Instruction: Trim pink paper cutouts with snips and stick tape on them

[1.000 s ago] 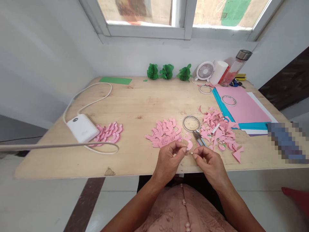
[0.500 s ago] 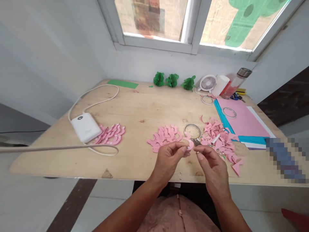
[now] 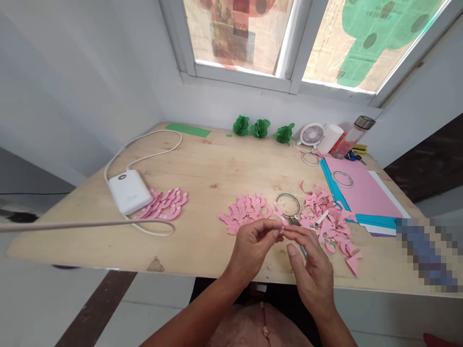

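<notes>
Head view: low in the centre of the frame, the left hand [image 3: 253,246] pinches a pink paper piece [image 3: 283,221] between thumb and fingers; the right hand [image 3: 313,265] reaches over, fingertips meeting it, thumb standing apart. Pink cutouts [image 3: 245,212] lie left of centre, pink scraps [image 3: 327,224] spread out right.

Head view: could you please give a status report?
Left hand pinching pink paper cutout. Right hand open, fingers at cutout. Blue-handled scissors close by, partly hidden behind right hand.
</notes>
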The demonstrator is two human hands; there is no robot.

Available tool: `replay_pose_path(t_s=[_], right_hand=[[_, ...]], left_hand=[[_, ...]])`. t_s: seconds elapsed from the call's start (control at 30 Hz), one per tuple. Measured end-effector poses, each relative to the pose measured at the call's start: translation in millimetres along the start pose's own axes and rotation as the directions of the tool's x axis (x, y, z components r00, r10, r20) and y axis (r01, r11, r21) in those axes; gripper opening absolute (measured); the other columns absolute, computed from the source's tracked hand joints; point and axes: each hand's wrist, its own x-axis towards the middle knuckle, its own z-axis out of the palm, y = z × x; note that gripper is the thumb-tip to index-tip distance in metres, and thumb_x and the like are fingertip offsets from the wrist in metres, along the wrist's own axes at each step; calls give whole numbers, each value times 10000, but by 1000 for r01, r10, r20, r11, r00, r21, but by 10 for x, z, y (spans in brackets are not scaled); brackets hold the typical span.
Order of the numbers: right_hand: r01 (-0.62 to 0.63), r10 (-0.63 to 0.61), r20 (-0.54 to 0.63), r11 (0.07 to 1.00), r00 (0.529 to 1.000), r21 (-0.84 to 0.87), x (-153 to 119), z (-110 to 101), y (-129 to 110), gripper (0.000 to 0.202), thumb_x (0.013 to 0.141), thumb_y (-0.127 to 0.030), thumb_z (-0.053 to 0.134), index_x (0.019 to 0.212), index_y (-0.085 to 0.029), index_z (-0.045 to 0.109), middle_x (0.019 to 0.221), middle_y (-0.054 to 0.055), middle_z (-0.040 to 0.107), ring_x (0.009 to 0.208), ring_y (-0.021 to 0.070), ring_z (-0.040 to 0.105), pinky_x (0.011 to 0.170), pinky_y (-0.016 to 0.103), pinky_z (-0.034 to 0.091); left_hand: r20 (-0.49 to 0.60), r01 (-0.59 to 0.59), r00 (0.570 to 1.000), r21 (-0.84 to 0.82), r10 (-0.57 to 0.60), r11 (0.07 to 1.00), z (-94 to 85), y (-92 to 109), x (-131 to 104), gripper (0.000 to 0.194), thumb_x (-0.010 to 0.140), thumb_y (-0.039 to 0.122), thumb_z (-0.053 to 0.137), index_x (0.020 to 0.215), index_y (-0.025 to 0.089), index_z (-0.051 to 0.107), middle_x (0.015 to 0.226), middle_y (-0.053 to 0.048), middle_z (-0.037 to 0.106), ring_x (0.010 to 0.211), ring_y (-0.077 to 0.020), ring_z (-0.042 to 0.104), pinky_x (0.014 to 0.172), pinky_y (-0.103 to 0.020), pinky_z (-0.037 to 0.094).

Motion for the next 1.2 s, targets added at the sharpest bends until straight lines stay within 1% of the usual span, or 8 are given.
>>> replay_pose_path(t_s=[0.23, 0.47, 0.6, 0.7, 0.93, 1.07, 1.13, 1.2], right_hand=[[-81, 83, -23, 995, 996, 64, -12, -4, 12, 188, 876, -228, 496, 1002, -241, 636, 1089, 72, 608, 1068, 222, 547, 923, 389, 425], [-125, 129, -14, 980, 992, 156, -22, -1, 37, 222, 885, -245, 497, 1056, -247, 639, 1067, 76, 618, 1047, 216, 564, 909, 377, 445], [-150, 154, -11, 973, 988, 177, -25, -3, 39, 223, 891, -252, 494, 1056, -254, 643, 1058, 73, 616, 1042, 208, 564, 914, 377, 443], [-157, 164, -22, 972, 986, 175, -29, 1, 54, 223, 890, -264, 494, 1040, -245, 658, 1025, 78, 631, 1012, 217, 579, 887, 382, 460], [-175, 191, -47, 957, 981, 233, -30, 9, 57, 184, 873, -271, 532, 959, -251, 694, 995, 58, 653, 992, 203, 595, 857, 342, 485], [-176, 192, -33, 945, 981, 275, -16, -14, 10, 177, 866, -280, 542, 927, -249, 706, 978, 61, 656, 987, 207, 597, 846, 340, 496], [-179, 193, -21, 940, 981, 292, -7, -28, 0, 175, 860, -290, 550, 917, -251, 711, 971, 61, 662, 984, 213, 601, 846, 348, 498], [-190, 204, -13, 931, 979, 312, -1, -37, 13, 173, 852, -303, 561, 914, -253, 714, 981, 63, 669, 991, 221, 604, 846, 359, 501]], left_hand=[[10, -1, 1000, 10, 1, 1000, 13, -30, -8, 105, 716, 191, 676, 800, 149, 722, 781, -43, 714, 718, -151, 651, 727, -285, 557], [37, -33, 999, 62, 31, 998, 7, -96, 2, 102, 733, 199, 660, 806, 148, 710, 792, -52, 709, 746, -166, 651, 737, -300, 554], [66, -88, 995, 137, 79, 987, -5, -138, 2, 105, 761, 210, 635, 825, 159, 700, 824, -57, 708, 783, -176, 652, 756, -305, 546], [68, -121, 992, 208, 109, 971, -6, -152, -2, 116, 777, 216, 616, 844, 161, 693, 808, -55, 704, 757, -171, 650, 743, -302, 544], [70, -206, 979, 354, 194, 912, 21, -114, -27, 105, 786, 189, 578, 821, 163, 674, 740, -35, 686, 711, -156, 638, 707, -271, 522], [68, -246, 968, 401, 239, 882, 29, -94, -44, 159, 794, 171, 561, 937, 180, 630, 793, -28, 682, 757, -152, 648, 732, -266, 513], [56, -238, 970, 388, 235, 891, 27, -91, -41, 220, 793, 168, 556, 1011, 186, 583, 775, -17, 681, 749, -147, 653, 736, -268, 513], [41, -205, 978, 363, 204, 909, 21, -90, -29, 248, 790, 183, 562, 1037, 188, 553, 759, -12, 692, 744, -149, 660, 740, -273, 512]])
